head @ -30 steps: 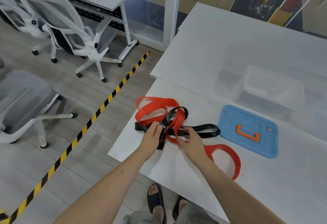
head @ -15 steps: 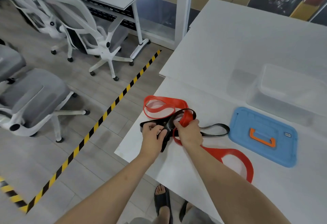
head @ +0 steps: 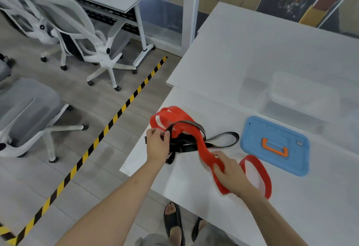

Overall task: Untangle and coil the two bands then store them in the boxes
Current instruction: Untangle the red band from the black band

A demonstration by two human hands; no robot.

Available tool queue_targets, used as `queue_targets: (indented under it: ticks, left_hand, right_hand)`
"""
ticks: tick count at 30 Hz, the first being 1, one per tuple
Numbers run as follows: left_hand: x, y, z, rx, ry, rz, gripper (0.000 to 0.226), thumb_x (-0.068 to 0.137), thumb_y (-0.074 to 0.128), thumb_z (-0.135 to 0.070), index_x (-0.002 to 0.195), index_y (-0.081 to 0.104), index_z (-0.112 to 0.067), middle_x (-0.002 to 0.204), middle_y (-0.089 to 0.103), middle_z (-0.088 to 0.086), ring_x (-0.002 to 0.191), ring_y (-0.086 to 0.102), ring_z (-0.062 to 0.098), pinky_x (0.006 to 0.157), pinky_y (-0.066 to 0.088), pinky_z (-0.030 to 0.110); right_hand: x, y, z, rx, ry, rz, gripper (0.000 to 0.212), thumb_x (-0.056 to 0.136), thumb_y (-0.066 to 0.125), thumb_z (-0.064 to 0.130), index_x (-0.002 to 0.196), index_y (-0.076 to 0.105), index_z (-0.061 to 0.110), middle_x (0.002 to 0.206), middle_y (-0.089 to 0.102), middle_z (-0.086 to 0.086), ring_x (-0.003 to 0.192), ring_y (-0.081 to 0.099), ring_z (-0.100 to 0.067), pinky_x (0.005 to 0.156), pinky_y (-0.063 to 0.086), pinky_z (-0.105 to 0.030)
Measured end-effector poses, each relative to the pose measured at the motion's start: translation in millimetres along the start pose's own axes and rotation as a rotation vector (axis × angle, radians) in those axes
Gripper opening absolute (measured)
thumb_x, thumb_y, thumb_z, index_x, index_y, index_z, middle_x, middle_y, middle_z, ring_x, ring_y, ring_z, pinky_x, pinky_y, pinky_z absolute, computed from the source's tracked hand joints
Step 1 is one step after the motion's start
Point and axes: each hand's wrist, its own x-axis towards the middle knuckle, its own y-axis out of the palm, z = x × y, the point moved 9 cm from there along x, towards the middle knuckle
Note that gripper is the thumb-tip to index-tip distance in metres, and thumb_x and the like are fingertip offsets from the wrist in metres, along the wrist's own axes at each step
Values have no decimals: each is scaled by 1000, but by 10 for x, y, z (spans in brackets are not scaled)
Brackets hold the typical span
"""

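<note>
- The flat black rubber band [head: 186,144], tangled with the flat red rubber band [head: 202,144] near the white table's [head: 242,55] left edge, is pinched by the left hand [head: 157,144].
- The red band is gripped by the right hand [head: 230,170], apart to the right.

On my feed I count two bands: one flat red elastic band [head: 201,144] and one flat black elastic band [head: 184,148]. I count one clear plastic box [head: 291,113] and one blue rectangular plastic lid [head: 275,133] with one orange handle [head: 274,147].

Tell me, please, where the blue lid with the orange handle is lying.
In the head view the blue lid lies flat on the white table, right of the black band and in front of the clear box.
</note>
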Motion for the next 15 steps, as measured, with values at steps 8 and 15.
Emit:
queue_targets:
  ticks: [8, 15]
  left_hand:
    - [-7, 196, 92, 90, 21, 108, 29, 99, 63, -22, 72, 61, -13, 132, 58, 9, 123, 54, 20, 104, 39, 26]
    - [-31, 262, 191, 83, 4, 157, 33, 99, 59, -24, 67, 56, -15, 104, 70, 4, 117, 61, 17, 87, 49, 33]
  right_hand:
    - [-66, 159, -541, -375, 228, 224, 28, 90, 63, 26, 117, 54, 25, 103, 63, 1, 95, 66, -23, 80, 56, -38]
    - [445, 75, -22, -311, 229, -99, 83, 82, 76, 55, 145, 44, 11, 137, 54, -12, 128, 54, -35, 99, 51, -47]
